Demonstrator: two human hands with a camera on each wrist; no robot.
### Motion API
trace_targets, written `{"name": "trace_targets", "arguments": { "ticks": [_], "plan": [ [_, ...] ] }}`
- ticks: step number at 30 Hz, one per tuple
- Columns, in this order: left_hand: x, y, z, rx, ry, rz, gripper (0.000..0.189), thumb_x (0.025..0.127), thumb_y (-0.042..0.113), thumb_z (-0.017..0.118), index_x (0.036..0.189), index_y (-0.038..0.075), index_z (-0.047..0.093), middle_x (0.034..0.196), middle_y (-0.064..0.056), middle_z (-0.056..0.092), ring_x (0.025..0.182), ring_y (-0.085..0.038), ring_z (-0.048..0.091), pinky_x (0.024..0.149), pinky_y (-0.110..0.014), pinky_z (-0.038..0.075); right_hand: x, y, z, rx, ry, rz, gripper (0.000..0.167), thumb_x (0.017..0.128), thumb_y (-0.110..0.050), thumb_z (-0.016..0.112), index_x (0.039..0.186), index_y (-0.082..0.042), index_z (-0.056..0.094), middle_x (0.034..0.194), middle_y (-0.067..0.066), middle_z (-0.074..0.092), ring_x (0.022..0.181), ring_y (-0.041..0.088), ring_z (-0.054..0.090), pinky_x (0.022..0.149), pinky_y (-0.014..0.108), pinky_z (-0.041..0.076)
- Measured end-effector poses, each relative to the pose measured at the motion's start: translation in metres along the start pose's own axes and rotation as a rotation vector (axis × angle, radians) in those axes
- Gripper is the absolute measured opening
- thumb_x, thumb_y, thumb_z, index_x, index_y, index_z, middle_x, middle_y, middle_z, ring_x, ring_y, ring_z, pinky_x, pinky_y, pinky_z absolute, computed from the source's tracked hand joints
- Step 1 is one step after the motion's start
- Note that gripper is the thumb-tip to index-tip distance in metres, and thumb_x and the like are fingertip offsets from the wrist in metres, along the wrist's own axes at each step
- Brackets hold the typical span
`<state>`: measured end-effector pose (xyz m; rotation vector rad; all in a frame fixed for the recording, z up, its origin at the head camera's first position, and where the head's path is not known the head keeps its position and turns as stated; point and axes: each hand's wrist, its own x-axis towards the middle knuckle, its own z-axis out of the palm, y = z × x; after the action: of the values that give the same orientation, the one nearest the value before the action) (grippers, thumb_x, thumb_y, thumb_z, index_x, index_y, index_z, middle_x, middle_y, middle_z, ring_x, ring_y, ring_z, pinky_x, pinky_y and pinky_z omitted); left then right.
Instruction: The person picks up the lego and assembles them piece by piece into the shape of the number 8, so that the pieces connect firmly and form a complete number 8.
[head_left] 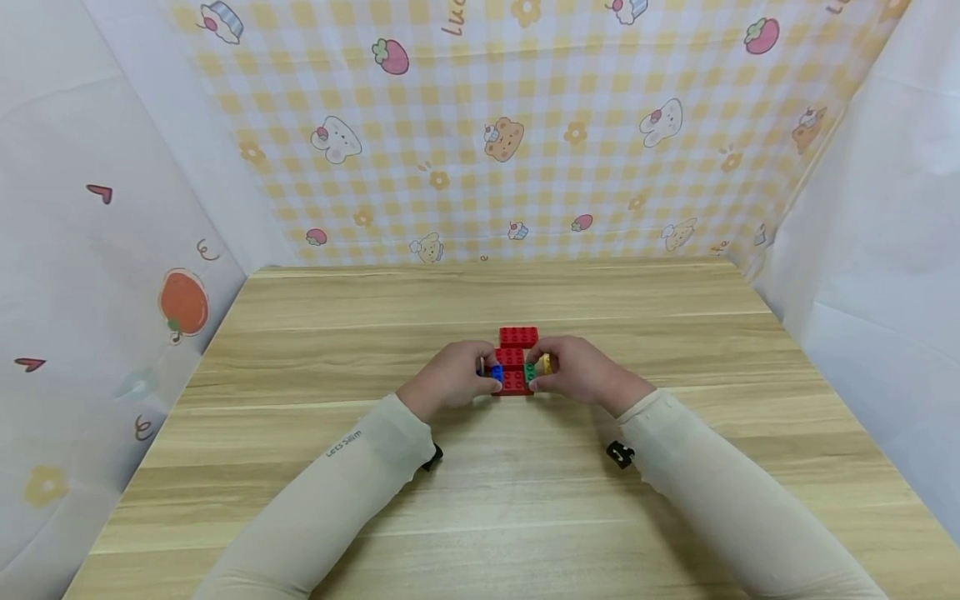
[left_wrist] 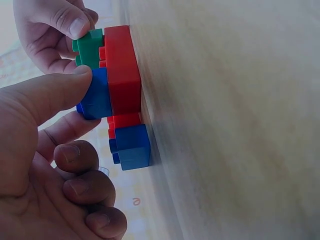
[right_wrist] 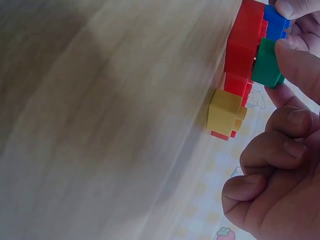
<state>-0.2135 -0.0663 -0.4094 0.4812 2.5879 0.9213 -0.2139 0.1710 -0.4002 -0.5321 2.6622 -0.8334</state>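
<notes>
1. While the left hand (head_left: pixel 452 377) pinches a blue brick (left_wrist: pixel 98 95) between thumb and finger, the right hand (head_left: pixel 579 368) pinches a green brick (right_wrist: pixel 266 62) likewise; the hands are apart.
2. Both pinched bricks stand over the studded top of the near red brick (left_wrist: pixel 123 70), blue at its left end, green at its right; full seating cannot be told.
3. Behind it lie a middle red brick (head_left: pixel 511 358) and a far red brick (head_left: pixel 518 337).
4. A second blue brick (left_wrist: pixel 135 147) and a yellow brick (right_wrist: pixel 224 113) flank this group, left and right, upon the wooden tabletop (head_left: pixel 517 500).
</notes>
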Motion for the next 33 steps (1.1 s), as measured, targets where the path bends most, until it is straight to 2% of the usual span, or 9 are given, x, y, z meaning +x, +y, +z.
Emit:
{"name": "trace_targets", "arguments": {
  "ticks": [16,24,28,33],
  "plan": [
    [-0.0008,-0.0005,0.0009,0.024,0.010,0.011,0.019,0.095,0.025,0.081,0.099,0.018,0.065,0.084,-0.003,0.063,0.073,-0.020,0.056,0.067,-0.034,0.046,-0.0024,0.0000,0.0042,0.048,0.014,0.023,0.024,0.093,-0.017,0.083,0.113,-0.014,0.071,0.080,0.003,0.059,0.072,0.017,0.053,0.065,0.032,0.046],
    [-0.0020,-0.0035,-0.0001,0.047,0.020,0.037,0.020,0.095,0.028,0.082,0.103,0.019,0.066,0.089,0.000,0.065,0.077,-0.020,0.057,0.069,-0.035,0.047,-0.0009,0.0009,0.0041,0.074,0.002,0.040,0.024,0.094,-0.017,0.082,0.114,-0.014,0.070,0.082,0.005,0.058,0.074,0.019,0.052,0.065,0.033,0.045],
    [-0.0031,-0.0050,-0.0028,0.029,0.016,0.052,0.022,0.094,0.028,0.082,0.109,0.018,0.069,0.090,0.000,0.066,0.077,-0.019,0.057,0.069,-0.034,0.048,-0.0008,0.0002,0.0038,0.079,0.001,0.042,0.024,0.094,-0.016,0.082,0.114,-0.013,0.070,0.082,0.005,0.058,0.073,0.020,0.052,0.064,0.033,0.044],
    [-0.0026,-0.0098,-0.0073,-0.004,0.015,0.038,0.037,0.094,0.032,0.082,0.127,0.019,0.070,0.099,-0.001,0.067,0.084,-0.021,0.059,0.075,-0.037,0.051,-0.0010,0.0001,0.0040,0.070,0.002,0.037,0.025,0.094,-0.016,0.082,0.115,-0.012,0.070,0.082,0.004,0.058,0.074,0.019,0.052,0.065,0.033,0.044]
  ]
}}
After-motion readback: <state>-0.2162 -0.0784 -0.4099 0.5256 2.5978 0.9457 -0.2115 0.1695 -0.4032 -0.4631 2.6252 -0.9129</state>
